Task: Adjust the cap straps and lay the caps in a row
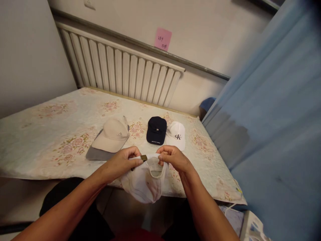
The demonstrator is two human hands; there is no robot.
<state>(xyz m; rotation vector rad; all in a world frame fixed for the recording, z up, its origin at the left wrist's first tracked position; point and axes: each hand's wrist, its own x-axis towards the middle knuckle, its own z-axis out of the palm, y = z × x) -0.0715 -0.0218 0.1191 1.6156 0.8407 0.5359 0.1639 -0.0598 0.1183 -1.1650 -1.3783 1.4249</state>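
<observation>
A white baseball cap [144,184] hangs between my two hands over the table's front edge, its rear strap and opening toward me. My left hand [129,158] pinches the strap beside a brass-coloured buckle [143,158]. On the other side of the opening, my right hand [174,157] grips the strap's edge between thumb and fingers. Beyond my hands lie a navy cap [156,130] and a white cap with a CK logo [177,134], side by side. Left of them, a beige cap [111,134] rests on a grey cap [99,154].
A floral cloth [55,140] covers the surface before me. Behind it, a white radiator [120,67] runs along the wall, with a pink note [163,39] above. A blue curtain [271,110] hangs at the right, near a white box-like object [253,226].
</observation>
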